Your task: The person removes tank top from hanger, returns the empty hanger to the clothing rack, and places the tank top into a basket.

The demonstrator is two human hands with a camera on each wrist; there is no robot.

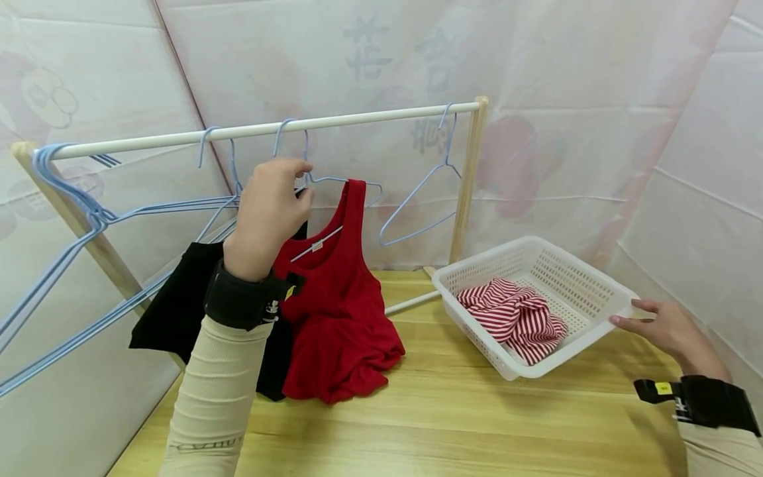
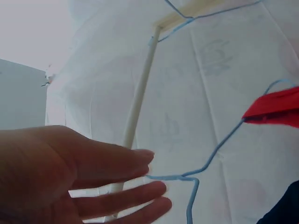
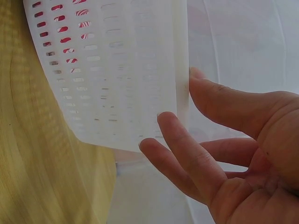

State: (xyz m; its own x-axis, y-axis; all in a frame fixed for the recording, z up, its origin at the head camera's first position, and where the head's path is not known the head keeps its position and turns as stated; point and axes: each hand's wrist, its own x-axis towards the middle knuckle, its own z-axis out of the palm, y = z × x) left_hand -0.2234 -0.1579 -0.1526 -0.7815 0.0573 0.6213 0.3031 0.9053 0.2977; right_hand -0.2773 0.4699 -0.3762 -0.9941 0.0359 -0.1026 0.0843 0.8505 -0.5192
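Note:
In the head view, a red tank top [image 1: 342,331] hangs from a blue wire hanger [image 1: 334,179] on the rack's rod, its lower part bunched on the table. My left hand [image 1: 268,212] is at that hanger's neck, thumb and index finger apart. The left wrist view shows its fingers [image 2: 126,200] fairly straight beside the hanger wire. At the right, my right hand [image 1: 673,331] pinches the rim of a white plastic basket [image 1: 578,278], thumb on the rim and fingers against the outer wall. A red-and-white striped garment [image 1: 512,318] lies crumpled inside the basket.
A black garment [image 1: 173,298] hangs left of the red top, partly behind my forearm. Several blue hangers [image 1: 89,212] crowd the rod's left end; another hanger [image 1: 417,199] hangs near the right wooden post [image 1: 467,185]. The rack [image 1: 369,119] stands on a wooden table [image 1: 447,424].

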